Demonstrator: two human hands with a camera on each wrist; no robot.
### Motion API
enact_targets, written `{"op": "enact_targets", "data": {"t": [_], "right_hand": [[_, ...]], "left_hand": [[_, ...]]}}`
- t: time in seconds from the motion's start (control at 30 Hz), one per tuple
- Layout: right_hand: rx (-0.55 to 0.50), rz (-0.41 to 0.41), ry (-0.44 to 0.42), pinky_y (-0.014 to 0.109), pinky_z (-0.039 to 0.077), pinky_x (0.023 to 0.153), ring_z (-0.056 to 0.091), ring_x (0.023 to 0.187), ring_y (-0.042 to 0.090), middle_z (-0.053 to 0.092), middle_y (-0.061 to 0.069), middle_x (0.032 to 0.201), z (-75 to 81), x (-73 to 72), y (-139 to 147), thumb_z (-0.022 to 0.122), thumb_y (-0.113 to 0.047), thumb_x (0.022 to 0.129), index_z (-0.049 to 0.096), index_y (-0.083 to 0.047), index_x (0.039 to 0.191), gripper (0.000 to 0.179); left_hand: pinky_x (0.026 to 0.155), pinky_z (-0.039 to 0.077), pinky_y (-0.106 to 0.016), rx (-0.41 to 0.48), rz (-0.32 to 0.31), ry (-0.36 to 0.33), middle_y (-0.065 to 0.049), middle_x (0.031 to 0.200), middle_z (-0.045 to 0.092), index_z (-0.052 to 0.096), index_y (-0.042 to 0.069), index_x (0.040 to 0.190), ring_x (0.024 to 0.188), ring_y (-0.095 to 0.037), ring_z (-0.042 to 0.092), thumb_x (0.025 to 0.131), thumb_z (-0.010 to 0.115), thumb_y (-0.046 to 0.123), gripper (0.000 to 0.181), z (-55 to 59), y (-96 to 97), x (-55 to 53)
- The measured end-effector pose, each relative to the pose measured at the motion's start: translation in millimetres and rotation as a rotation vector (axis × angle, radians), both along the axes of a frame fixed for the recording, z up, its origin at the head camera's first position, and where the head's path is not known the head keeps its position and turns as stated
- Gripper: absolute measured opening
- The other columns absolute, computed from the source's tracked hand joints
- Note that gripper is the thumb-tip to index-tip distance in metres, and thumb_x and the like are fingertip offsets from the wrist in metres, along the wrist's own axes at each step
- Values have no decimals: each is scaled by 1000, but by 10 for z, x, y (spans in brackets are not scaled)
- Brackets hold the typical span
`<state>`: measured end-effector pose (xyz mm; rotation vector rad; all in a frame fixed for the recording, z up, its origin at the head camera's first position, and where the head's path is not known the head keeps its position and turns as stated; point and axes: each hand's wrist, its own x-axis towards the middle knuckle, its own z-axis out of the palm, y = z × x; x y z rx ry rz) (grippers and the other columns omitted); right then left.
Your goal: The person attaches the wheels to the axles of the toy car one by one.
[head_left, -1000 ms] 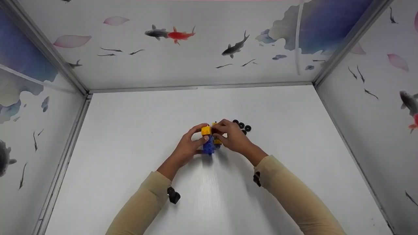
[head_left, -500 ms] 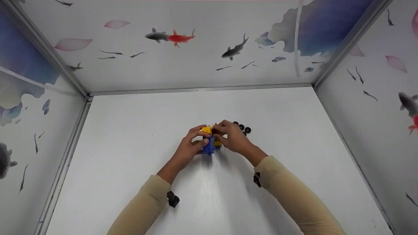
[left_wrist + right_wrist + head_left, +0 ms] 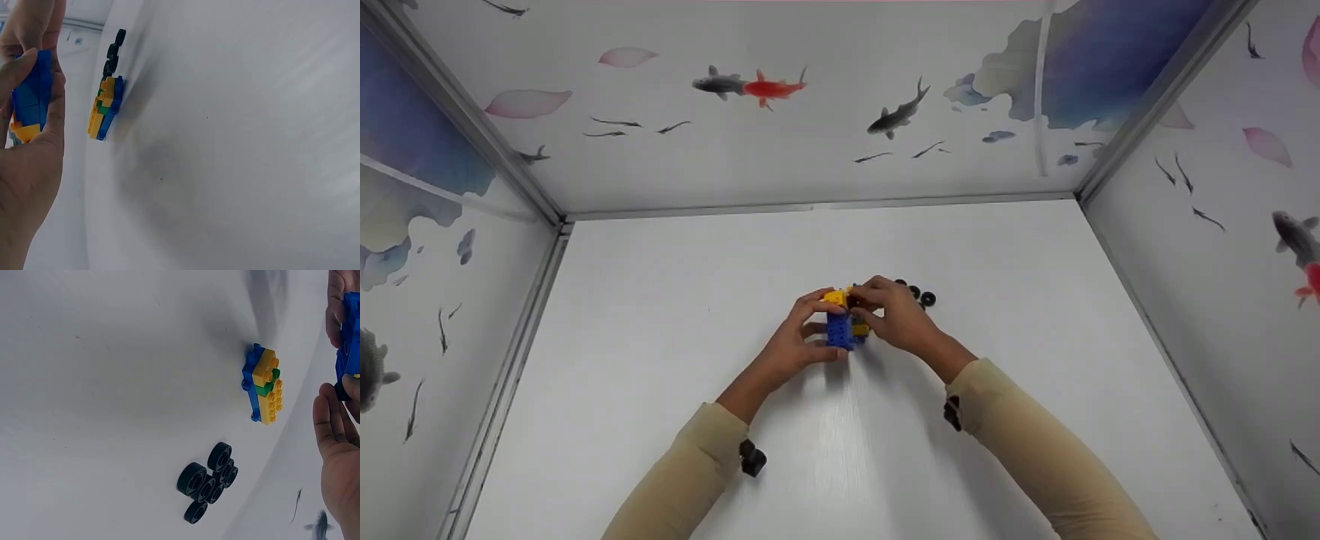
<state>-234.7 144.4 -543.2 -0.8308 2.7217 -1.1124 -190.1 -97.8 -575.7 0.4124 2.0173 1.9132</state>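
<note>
Since half a second ago, the left hand's thumb has slid down to the near end of the assembly of blue and yellow plastic toy bricks point(image 3: 838, 331), which is held up over the white bench point(image 3: 682, 300). Fingers of the left hand point(image 3: 796, 336) curl around that assembly, gripping it. The right hand point(image 3: 898, 316), on its right, pinches a small black piece point(image 3: 341, 391) against the assembly's blue part. On the bench, well apart from the held bricks, stands a second build of yellow, green and blue plastic bricks point(image 3: 264, 387). Round black toy wheels point(image 3: 928, 298) lie grouped farther right and far.
</note>
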Motion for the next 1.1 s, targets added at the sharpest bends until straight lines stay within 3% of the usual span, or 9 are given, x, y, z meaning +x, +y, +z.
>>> {"op": "enact_targets", "data": {"t": [0.37, 0.6, 0.8, 1.1], "right_hand": [[47, -64, -43, 48, 66, 101, 75, 117, 32, 72, 16, 135, -10, -29, 173, 76, -16, 106, 72, -7, 146, 41], [129, -114, 2, 46, 65, 99, 69, 111, 31, 70, 14, 138, -57, -57, 396, 78, -14, 104, 75, -9, 141, 37], [198, -181, 26, 52, 60, 111, 65, 129, 36, 68, 17, 142, -153, -85, 605, 79, -12, 103, 74, -4, 142, 40], [245, -255, 84, 56, 57, 112, 65, 133, 44, 69, 24, 141, -263, -112, 893, 76, -1, 100, 75, 7, 132, 33]], "left_hand": [[119, 56, -42, -12, 56, -43, 13, 179, 27, 62, 26, 137, 144, -37, 57, 92, 92, 11, 57, -17, -26, 5], [120, 55, -44, -29, 103, -59, 16, 178, 31, 60, 23, 132, 144, -36, 58, 88, 94, 7, 58, -22, -41, -4], [120, 56, -44, -43, 111, -59, 15, 178, 31, 60, 21, 128, 143, -34, 59, 87, 94, 8, 55, -28, -47, -8], [121, 54, -44, -66, 126, -60, 16, 178, 29, 60, 22, 128, 145, -36, 57, 87, 95, 8, 56, -9, -58, -24]]}}
